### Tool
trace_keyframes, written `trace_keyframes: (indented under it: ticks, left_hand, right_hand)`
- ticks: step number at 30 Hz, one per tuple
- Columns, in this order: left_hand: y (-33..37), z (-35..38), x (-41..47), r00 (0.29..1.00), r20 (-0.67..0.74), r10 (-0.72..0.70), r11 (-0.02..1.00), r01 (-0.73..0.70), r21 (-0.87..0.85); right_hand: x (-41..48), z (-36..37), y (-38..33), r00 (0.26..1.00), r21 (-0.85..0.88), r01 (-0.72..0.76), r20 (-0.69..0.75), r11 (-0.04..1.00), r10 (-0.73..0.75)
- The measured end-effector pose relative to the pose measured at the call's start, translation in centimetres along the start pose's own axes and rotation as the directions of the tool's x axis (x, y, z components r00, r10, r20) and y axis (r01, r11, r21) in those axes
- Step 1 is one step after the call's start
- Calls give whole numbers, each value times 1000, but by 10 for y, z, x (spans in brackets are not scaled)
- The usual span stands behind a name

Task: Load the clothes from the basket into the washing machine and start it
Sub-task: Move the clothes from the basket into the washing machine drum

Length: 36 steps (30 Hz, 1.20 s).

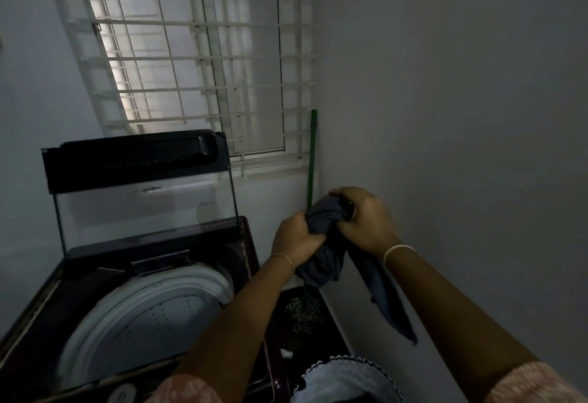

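Clutching grey cloth [323,216], L grip [294,238], R grip [366,223]

No legible text, only a tiny blurred mark on the washing machine lid [144,190]

Washing machine [38,300] at 8 o'clock: cropped by left and bottom edges, front panel barely in frame. Drum [143,300]: near side hidden under left forearm [229,332]. Lid label [147,190]: too small to read. Garment [321,269] at 5 o'clock: middle buried under left hand [296,238] and right hand [366,221], type unclear. Green stick [312,154]: lower part hidden behind garment. Dark lump [302,313] at its foot too dim to identify. Basket [337,371] at 6 o'clock: cropped by bottom edge, contents dark, can't tell.
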<state>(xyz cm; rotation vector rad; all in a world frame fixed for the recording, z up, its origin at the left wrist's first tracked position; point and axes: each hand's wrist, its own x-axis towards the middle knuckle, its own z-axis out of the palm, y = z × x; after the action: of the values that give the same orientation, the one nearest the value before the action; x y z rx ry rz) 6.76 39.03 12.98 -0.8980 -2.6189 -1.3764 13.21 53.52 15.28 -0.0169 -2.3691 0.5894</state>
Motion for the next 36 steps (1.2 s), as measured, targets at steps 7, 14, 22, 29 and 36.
trace_keyframes:
  ticks: [7, 14, 22, 29, 36]
  left_hand:
    - [-2, -5, 5, 931, 60, -361, 549, 264, -793]
    - [-1, -2, 11, 890, 254, -380, 111, 316, -942]
    - [10, 17, 1, 872, 381, -306, 35, 411, -911]
    - [-5, 19, -10, 885, 322, -336, 370, 439, -819]
    - [-22, 14, -16, 820, 509, -262, 104, 548, -830]
  right_hand:
    - [-27, 9, 7, 882, 747, -452, 293, 487, 369]
    - [-52, 26, 5, 696, 853, -510, 484, -110, 530]
    - [-42, 43, -11, 668, 791, -329, 581, -516, 465]
    - [-45, 44, -14, 706, 791, -217, 532, -572, 469]
    - [-44, 46, -22, 683, 806, -239, 536, -542, 496]
